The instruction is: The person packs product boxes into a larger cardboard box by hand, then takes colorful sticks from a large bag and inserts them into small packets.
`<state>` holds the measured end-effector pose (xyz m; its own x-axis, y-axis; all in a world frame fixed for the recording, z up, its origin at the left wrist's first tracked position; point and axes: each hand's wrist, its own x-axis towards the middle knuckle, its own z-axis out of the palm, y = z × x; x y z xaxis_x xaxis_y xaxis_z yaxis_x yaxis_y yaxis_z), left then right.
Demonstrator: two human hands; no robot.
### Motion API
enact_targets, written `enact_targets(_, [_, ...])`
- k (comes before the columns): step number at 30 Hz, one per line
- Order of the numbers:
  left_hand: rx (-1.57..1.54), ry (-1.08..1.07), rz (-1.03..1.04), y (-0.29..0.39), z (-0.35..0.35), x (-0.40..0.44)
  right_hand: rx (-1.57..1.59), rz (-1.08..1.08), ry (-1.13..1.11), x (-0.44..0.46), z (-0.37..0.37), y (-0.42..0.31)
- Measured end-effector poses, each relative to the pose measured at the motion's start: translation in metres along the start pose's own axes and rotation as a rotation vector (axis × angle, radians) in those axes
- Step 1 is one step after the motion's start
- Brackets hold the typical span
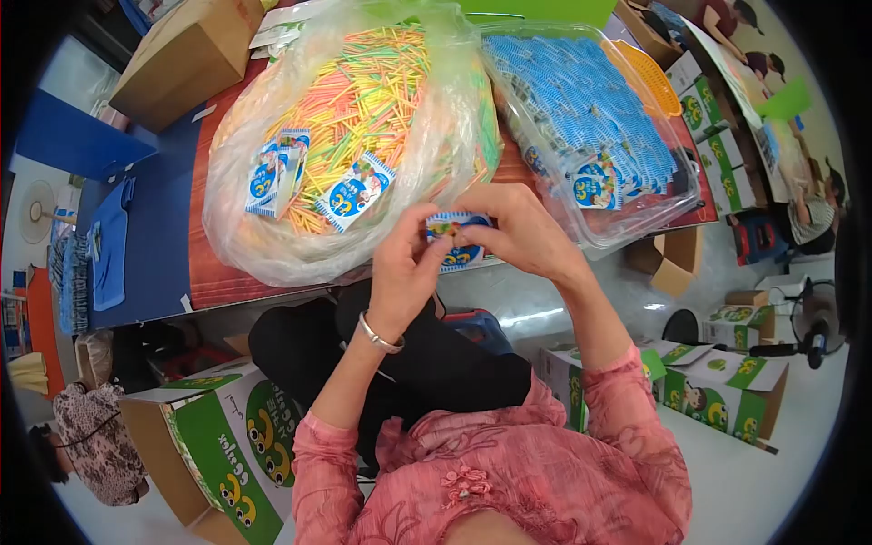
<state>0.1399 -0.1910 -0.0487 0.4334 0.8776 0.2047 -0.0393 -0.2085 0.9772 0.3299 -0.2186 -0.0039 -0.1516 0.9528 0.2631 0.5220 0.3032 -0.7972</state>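
Note:
My left hand (pixel 405 268) and my right hand (pixel 522 229) are closed on one small blue-and-white printed packet (pixel 465 258), thumbs meeting at its middle. They hold it just off the table's front edge. What lies between the fingertips is too small to make out. Behind my left hand, a large clear plastic bag (pixel 263 250) lies open, full of thin pink, yellow and green sticks (pixel 386 86). Two packets, one near the middle (pixel 356 191) and one at the left (pixel 265 177), rest on the sticks. Beyond my right hand stands a clear plastic tray (pixel 627 234) of many blue packets (pixel 581 100).
An orange basket (pixel 647 77) sits beside the tray. A brown cardboard box (pixel 186 59) stands at the back left. Green printed cartons (pixel 236 445) are on the floor at left and right. Other people (pixel 808 213) sit at the far right and lower left.

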Motion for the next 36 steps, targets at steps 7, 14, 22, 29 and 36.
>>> enact_targets(7, [0.871, 0.218, 0.404, 0.007, -0.016, 0.026, 0.156, 0.145, 0.154, 0.0, -0.034, -0.003])
enact_targets(14, [0.977, -0.062, 0.392, -0.022, 0.019, 0.059, -0.107, -0.289, 0.332, 0.093, -0.029, -0.011])
enact_targets(22, [0.827, -0.258, 0.546, -0.033, 0.04, 0.044, -0.404, -0.324, 0.089, 0.15, 0.001, 0.037])
enact_targets(29, [-0.151, -0.252, 0.038, 0.063, -0.004, 0.022, 0.075, -0.004, 0.078, 0.154, -0.007, 0.072])
enact_targets(36, [-0.584, -0.184, 0.497, 0.166, -0.029, 0.019, -0.085, -0.007, 0.152, 0.153, 0.01, 0.091])
